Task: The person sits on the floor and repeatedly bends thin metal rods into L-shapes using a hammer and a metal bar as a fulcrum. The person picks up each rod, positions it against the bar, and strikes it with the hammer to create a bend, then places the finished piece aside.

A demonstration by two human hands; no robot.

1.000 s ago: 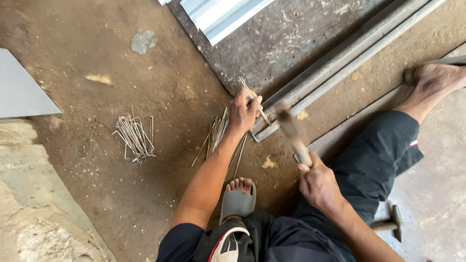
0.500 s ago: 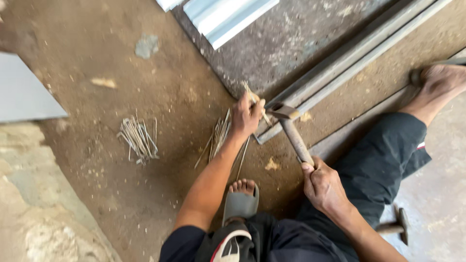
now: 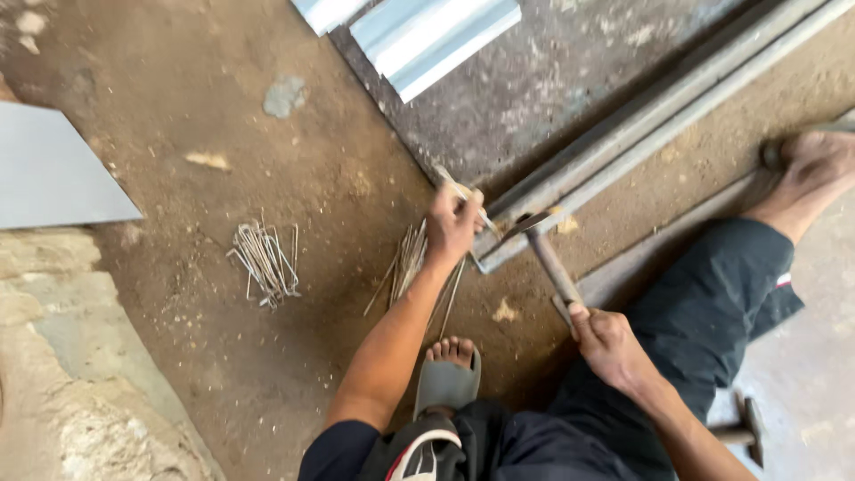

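Note:
My left hand [image 3: 452, 223] grips a thin metal wire [image 3: 454, 187] and holds it against the end of a long steel angle bar [image 3: 641, 120] lying on the dirt floor. My right hand [image 3: 606, 338] is closed round the wooden handle of a hammer [image 3: 548, 258]; its head rests down on the bar end, just right of the left hand. A loose pile of straight wires [image 3: 411, 258] lies under my left forearm. A bundle of bent wires [image 3: 265, 260] lies further left.
My left foot in a grey sandal [image 3: 447, 379] is tucked in front of me; my right leg stretches out to the right foot [image 3: 815, 165]. Corrugated metal sheets [image 3: 419, 31] lie at the top, a flat grey sheet [image 3: 53, 174] at left, a second hammer [image 3: 744, 432] at lower right.
The hammer has swung down from a raised position onto the bar end beside the left hand. The left hand has kept its hold on the wire.

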